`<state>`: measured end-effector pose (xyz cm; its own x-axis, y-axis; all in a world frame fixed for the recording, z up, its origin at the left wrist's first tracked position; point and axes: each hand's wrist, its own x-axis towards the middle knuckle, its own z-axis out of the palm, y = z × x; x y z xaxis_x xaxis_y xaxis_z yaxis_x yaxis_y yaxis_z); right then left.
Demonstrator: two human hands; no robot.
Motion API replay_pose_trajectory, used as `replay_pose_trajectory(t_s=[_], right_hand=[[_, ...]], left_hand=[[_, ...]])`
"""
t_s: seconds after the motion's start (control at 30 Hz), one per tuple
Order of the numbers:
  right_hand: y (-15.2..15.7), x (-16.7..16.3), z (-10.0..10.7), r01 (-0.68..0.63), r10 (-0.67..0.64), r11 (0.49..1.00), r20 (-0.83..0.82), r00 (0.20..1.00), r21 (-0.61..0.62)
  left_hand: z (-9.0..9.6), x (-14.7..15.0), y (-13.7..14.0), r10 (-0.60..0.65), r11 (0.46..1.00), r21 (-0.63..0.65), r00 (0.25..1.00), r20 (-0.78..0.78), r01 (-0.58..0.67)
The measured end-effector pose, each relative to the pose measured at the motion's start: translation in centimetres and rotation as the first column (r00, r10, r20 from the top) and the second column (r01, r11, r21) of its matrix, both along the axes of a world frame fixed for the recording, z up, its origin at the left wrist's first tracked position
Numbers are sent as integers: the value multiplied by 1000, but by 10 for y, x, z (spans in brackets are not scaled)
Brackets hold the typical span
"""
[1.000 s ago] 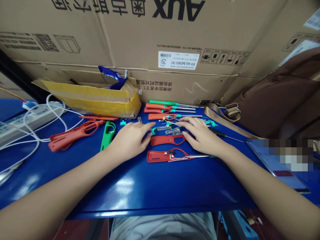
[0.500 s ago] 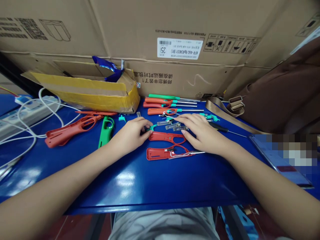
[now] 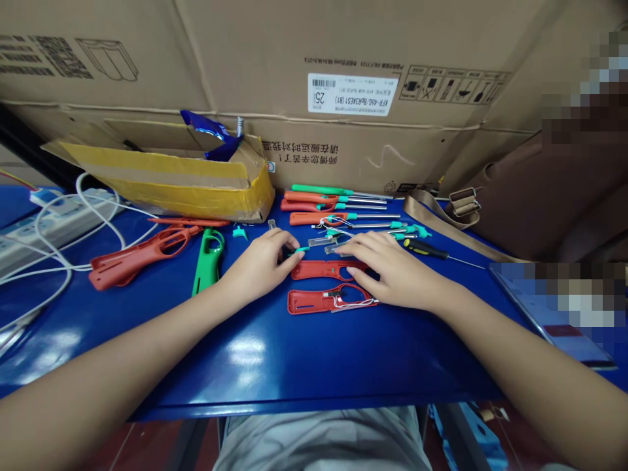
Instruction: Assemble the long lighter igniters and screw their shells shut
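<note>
Well, worked at a glossy blue tabletop (image 3: 255,376), facing a creased cardboard carton (image 3: 235,59) beyond the left fingers (image 3: 289,264), reading "KFR-46G/BpR3AES1 (B1)" on an inverted white label (image 3: 350,95). Pinched a small teal piece (image 3: 301,250) in those fingers; spread the right fingers (image 3: 357,245) loosely over one end of a red plastic shell (image 3: 314,269).

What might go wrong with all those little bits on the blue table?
The small teal piece at the left hand's fingertips could slip and get lost, since it's so tiny.

The right hand is right by the thin white wires in the open red shell, so it might snag them.

The screwdriver lies just beyond that hand; a bump might make it roll.
</note>
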<state>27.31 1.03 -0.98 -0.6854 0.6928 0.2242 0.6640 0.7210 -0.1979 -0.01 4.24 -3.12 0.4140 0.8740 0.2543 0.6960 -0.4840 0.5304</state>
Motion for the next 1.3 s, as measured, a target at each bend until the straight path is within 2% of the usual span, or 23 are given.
replay_pose_trajectory(t_s=[0.13, 0.3, 0.43, 0.5, 0.63, 0.73, 0.87, 1.13, 1.3], right_hand=[[-3, -2, 1, -89, 89, 996, -6, 996, -14], [-2, -2, -2, -73, 74, 995, 12, 997, -66], [0, -2, -2, -12, 12, 994, -6, 1000, -104], [-2, -4, 0, -5, -4, 994, -78, 997, -105], [-8, -12, 5, -80, 11, 978, -334, 943, -194], [-13, -16, 8, -152, 35, 948, -381, 924, -281], [-14, -10, 12, -156, 50, 937, -322, 945, -313], [-12, 8, 28, -127, 109, 915, -70, 992, -383], [-12, 10, 30, -117, 113, 916, -33, 993, -383]], left_hand=[[1, 0, -1, 29, 999, -15, 999, 37, -28], [8, 3, -9, 20, 999, 30, 987, 161, -25], [11, 11, -22, -121, 992, 74, 965, 231, 106], [11, 15, -30, -198, 979, 97, 950, 240, 180], [10, 21, -44, -321, 942, 172, 924, 208, 289], [11, 22, -50, -372, 915, 225, 916, 152, 335], [13, 20, -50, -393, 907, 205, 914, 100, 367], [21, 15, -47, -378, 914, 115, 920, -105, 389], [18, 16, -47, -406, 903, 88, 903, -137, 420]])
